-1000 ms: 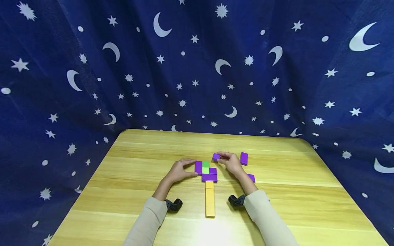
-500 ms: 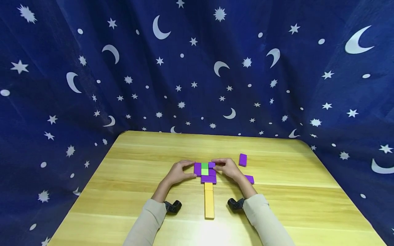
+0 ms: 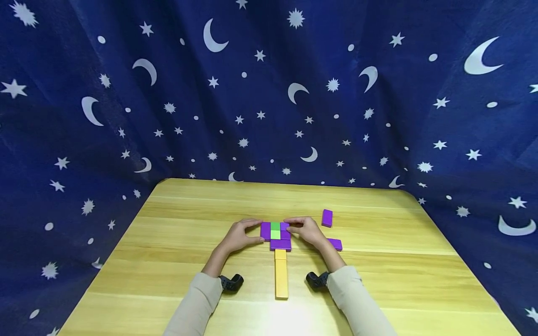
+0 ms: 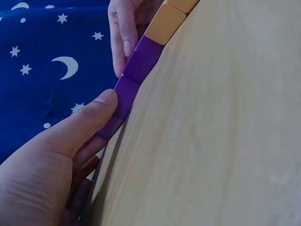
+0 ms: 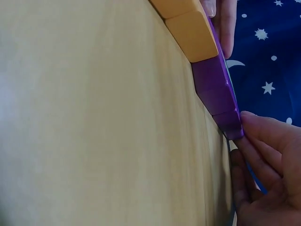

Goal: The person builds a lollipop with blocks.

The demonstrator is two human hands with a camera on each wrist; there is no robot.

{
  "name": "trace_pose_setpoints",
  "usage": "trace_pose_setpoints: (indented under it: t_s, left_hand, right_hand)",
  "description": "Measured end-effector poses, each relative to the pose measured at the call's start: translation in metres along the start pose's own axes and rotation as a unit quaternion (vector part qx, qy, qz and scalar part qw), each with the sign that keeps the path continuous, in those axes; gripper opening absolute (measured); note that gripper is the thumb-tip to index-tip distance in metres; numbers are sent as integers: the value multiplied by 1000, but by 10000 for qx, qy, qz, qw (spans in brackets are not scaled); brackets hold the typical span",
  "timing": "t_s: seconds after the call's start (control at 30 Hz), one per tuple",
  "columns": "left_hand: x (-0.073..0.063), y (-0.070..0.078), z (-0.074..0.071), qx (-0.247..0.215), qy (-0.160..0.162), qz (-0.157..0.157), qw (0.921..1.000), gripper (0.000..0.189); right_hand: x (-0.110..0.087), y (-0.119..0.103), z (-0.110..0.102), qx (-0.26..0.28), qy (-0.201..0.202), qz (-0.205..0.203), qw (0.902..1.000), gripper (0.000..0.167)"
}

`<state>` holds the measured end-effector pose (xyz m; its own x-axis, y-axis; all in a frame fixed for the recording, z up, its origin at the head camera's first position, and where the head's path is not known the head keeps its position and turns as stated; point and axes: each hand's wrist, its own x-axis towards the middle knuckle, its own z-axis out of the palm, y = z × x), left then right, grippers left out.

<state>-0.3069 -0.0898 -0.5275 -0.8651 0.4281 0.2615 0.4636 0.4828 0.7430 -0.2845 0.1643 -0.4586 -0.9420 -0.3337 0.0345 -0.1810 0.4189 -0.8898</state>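
A flat pattern of blocks lies on the table: green and light green squares (image 3: 275,234) in the middle, purple blocks around them, and an orange strip (image 3: 281,277) running toward me. My left hand (image 3: 236,236) holds the upright purple block (image 3: 265,231) at the left side, thumb at its near end and fingers at its far end. With thumb and fingers my right hand (image 3: 308,231) pinches the small purple block (image 3: 284,226) at the upper right, beside the green square. In the left wrist view the left thumb (image 4: 106,101) presses a purple block (image 4: 127,96).
Two loose purple blocks lie right of the pattern, one farther back (image 3: 327,218) and one beside the right forearm (image 3: 336,244), partly hidden by it. A dark blue curtain (image 3: 260,93) with moons and stars stands behind the wooden table (image 3: 189,200).
My right hand has brought the small purple block down and left, from behind the pattern into its upper right corner. The left hand keeps its place at the left block.
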Motion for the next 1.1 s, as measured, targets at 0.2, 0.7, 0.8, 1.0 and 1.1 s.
trace_pose_setpoints:
  t_s: [0.2,0.7,0.8,1.0,1.1]
  left_hand:
    - [-1,0,-2,26,-75,-25,10000,71]
    - [3,1,-4,133,-81,-58,9999,69]
    - [3,1,-4,107,-53,-11,9999,68]
    - [2,1,-4,139,-45,94,9998,66]
    - [1,1,-4,153,-27,29,9999,65]
  right_hand:
    - [12,25,4,5,137,101,9999,31]
    - [4,21,-10,358,361,-259,9984,35]
    - [-5,26,-19,164,656,-473,9966,35]
    - [-33,37,-42,122,1213,-589,9908,36]
    - [-47,47,-51,292,1453,-487,9878,36]
